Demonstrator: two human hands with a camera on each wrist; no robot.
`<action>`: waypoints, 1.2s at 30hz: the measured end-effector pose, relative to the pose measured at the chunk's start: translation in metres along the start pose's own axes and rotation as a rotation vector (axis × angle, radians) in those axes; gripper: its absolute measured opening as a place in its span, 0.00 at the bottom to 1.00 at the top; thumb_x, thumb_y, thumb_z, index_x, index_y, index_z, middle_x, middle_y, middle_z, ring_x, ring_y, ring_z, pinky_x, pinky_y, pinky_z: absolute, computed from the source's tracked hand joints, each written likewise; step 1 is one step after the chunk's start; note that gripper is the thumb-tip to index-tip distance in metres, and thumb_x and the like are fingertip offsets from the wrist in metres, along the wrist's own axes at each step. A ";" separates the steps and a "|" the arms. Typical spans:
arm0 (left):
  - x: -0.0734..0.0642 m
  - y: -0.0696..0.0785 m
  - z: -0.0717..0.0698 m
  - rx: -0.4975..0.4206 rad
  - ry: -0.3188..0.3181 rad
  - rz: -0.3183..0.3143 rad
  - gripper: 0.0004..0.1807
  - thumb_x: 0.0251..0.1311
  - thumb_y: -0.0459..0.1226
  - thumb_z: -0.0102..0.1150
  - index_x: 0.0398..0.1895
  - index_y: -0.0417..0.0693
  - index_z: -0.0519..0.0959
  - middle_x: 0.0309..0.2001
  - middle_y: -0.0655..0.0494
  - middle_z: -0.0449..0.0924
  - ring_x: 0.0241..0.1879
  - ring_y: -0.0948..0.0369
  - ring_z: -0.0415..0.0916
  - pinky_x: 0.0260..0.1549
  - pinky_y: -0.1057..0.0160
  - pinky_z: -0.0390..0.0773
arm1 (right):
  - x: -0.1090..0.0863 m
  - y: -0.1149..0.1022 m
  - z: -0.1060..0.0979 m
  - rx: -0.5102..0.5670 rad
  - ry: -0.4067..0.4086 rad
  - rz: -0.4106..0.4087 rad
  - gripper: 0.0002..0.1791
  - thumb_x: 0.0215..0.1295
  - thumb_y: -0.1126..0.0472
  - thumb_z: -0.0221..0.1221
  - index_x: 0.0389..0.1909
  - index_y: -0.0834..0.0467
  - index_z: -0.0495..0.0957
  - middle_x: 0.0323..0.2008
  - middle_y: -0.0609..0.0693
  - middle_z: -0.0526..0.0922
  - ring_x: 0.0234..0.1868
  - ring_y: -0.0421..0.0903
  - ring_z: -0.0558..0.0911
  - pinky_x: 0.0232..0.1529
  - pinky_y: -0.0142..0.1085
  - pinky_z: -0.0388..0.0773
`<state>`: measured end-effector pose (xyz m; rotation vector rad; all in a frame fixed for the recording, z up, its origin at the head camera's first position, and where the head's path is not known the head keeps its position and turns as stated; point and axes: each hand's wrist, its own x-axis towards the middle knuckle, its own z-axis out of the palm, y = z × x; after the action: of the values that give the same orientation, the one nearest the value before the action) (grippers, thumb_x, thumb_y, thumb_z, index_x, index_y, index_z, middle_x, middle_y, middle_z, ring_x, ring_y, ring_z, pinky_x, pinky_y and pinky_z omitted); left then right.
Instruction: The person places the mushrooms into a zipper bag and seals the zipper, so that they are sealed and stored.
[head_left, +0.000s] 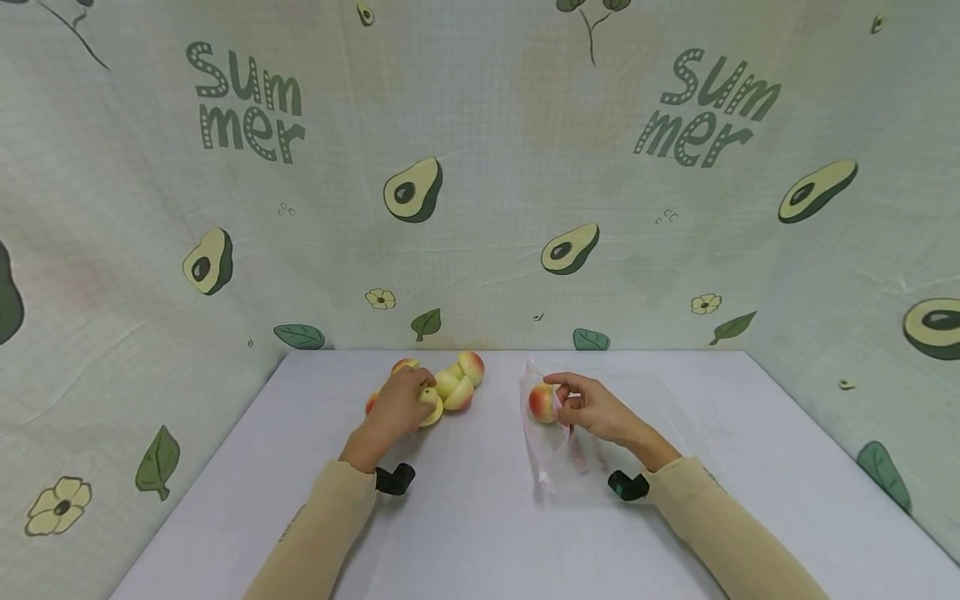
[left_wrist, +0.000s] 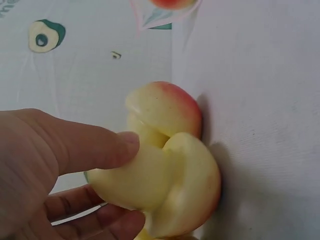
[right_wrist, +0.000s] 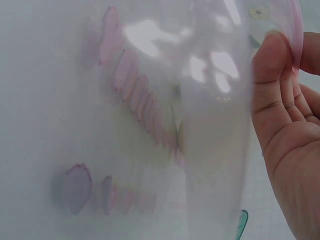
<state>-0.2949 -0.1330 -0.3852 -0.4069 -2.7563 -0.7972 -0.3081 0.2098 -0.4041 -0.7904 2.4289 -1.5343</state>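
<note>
My left hand is over a group of yellow peaches with red blush on the left side of the table. In the left wrist view its thumb and fingers pinch one pale yellow peach, which touches another peach beside it. My right hand pinches the pink-edged rim of a clear plastic bag with pink print. A single peach shows at the bag's mouth, close to the right fingertips; in the right wrist view the bag's film mostly blurs what lies inside.
Several more peaches lie right of the left hand, among them a red-cheeked peach at the back. A white table runs to a hanging cloth printed with avocados, which closes off the back and sides.
</note>
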 end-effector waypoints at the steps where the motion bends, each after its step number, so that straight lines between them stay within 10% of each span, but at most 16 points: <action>1: -0.001 0.001 -0.002 -0.003 -0.010 -0.005 0.16 0.46 0.30 0.68 0.42 0.42 0.79 0.40 0.48 0.76 0.39 0.54 0.71 0.41 0.55 0.74 | 0.000 0.000 0.000 0.001 -0.001 -0.002 0.30 0.59 0.75 0.56 0.65 0.67 0.63 0.38 0.59 0.69 0.26 0.42 0.75 0.27 0.39 0.77; 14: -0.003 0.010 -0.011 -0.101 -0.186 0.010 0.14 0.45 0.29 0.68 0.35 0.43 0.75 0.34 0.55 0.74 0.36 0.54 0.70 0.36 0.59 0.72 | 0.001 0.000 0.000 -0.006 0.002 -0.001 0.30 0.59 0.75 0.56 0.64 0.67 0.64 0.37 0.58 0.69 0.26 0.43 0.75 0.27 0.39 0.78; 31: -0.004 -0.002 -0.016 -0.118 -0.257 -0.056 0.16 0.45 0.30 0.68 0.37 0.50 0.76 0.37 0.56 0.76 0.37 0.58 0.70 0.38 0.59 0.73 | 0.000 0.000 0.000 -0.003 -0.003 0.008 0.30 0.59 0.74 0.57 0.65 0.67 0.63 0.37 0.58 0.69 0.27 0.43 0.75 0.28 0.39 0.78; 36: -0.005 0.000 -0.016 -0.185 -0.291 0.018 0.15 0.46 0.30 0.69 0.37 0.48 0.75 0.36 0.56 0.76 0.37 0.58 0.71 0.37 0.59 0.73 | 0.000 0.000 0.000 0.003 -0.003 0.006 0.30 0.59 0.74 0.57 0.65 0.67 0.63 0.37 0.58 0.69 0.27 0.43 0.75 0.28 0.39 0.78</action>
<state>-0.2874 -0.1428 -0.3736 -0.6276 -2.9455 -1.0694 -0.3085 0.2096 -0.4041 -0.7840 2.4246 -1.5330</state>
